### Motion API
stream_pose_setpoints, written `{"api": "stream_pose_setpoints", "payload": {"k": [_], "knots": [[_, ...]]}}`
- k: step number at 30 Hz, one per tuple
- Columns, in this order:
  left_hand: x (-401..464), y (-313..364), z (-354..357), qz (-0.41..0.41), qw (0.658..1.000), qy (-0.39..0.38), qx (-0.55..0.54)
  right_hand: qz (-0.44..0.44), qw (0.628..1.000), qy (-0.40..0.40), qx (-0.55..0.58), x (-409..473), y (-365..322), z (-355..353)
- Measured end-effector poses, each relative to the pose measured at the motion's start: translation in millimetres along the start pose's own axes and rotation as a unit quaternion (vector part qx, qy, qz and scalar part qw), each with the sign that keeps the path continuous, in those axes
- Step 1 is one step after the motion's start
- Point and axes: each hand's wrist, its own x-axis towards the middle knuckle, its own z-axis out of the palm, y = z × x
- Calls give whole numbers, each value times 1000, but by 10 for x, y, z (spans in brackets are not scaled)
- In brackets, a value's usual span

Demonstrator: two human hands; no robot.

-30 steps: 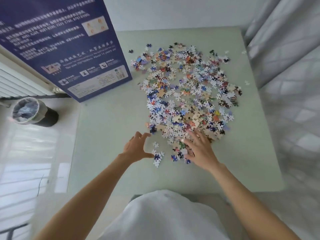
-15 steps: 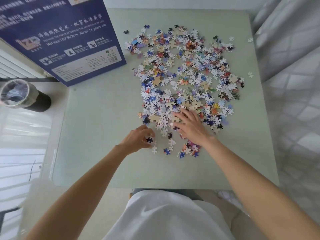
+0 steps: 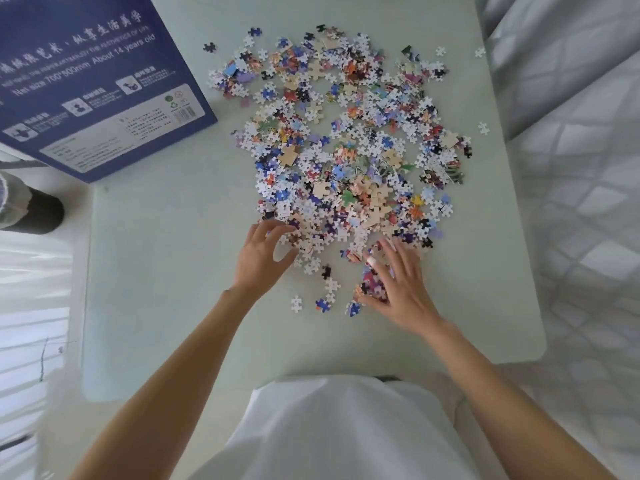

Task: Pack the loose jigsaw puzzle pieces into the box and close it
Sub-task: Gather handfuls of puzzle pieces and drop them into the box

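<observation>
I see both arms bare — no sleeves reaching the forearms, no watch or rings visible. Left hand and right hand bare too. White garment covers the torso — plain, smooth, no print I can make out.

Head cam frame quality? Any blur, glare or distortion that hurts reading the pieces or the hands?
Head view: soft, even daylight, with no hard shadows on the table; puzzle pieces fairly sharp at centre; right hand fingertips motion-smeared, left hand clearer; wide-angle bending skews the box and the table's edges; blown-out floor at far left; the corners go soft.
</observation>
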Motion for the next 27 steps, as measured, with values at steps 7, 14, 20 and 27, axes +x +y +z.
{"api": "stream_pose_setpoints", "payload": {"k": [7,14,20,27], "knots": [[-290,-49,91,-3,1000,-7,29,-1,999,-16,-52,473,-365,249],[46,40,4,-142,988,-18,51,-43,985,88,142,1015,-354,-92],[252,252,128,-161,980,-78,85,93,990,52,95,1243,120,-599],[370,396,192,-141,981,-109,74,51,992,-108,-35,1552,-16,-656]]}}
